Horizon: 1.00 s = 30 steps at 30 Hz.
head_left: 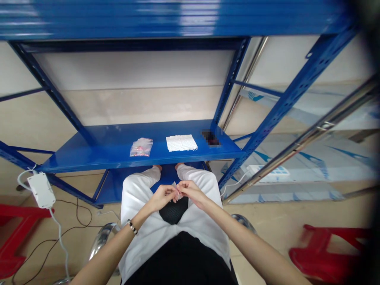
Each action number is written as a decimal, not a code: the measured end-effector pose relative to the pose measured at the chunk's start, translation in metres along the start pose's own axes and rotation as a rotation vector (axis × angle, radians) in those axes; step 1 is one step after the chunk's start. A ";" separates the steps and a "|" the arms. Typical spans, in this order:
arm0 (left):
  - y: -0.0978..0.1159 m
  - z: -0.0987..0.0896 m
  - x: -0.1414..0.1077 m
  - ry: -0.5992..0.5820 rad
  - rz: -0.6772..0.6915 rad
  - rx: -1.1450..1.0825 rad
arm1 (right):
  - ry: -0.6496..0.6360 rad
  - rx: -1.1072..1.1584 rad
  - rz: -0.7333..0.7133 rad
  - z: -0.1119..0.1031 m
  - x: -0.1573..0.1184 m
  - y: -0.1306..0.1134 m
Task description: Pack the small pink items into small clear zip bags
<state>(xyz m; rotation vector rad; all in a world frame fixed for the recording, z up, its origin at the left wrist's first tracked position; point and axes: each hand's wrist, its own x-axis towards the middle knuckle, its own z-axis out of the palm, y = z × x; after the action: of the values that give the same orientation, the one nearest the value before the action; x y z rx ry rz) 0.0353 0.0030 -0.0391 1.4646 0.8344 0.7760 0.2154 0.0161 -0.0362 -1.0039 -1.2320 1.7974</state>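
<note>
My left hand [164,197] and my right hand [191,191] meet above my lap, fingertips pinched together. Between them is a small clear plastic piece [174,185], perhaps a little bag; the fingers cover most of it. On the blue shelf [101,152] ahead lies a clear plastic bag [141,147] with small pinkish-red contents. To its right a white cloth or sheet [181,143] lies flat. Neither hand touches the shelf.
A blurred dark object [211,138] sits at the shelf's right end. A white power strip [41,190] hangs at the left post, with cables below. Red stools [326,253] stand at both sides. Metal poles and film-wrapped panels [308,158] are at the right.
</note>
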 end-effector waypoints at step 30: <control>-0.015 0.006 -0.005 0.324 0.014 0.778 | 0.228 -0.886 -0.350 -0.003 0.007 0.012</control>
<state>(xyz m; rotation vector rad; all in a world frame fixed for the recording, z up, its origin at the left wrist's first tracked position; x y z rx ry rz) 0.0369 -0.0040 -0.0543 2.0493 1.4834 0.7439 0.2132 0.0198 -0.0495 -1.2970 -1.9548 0.8097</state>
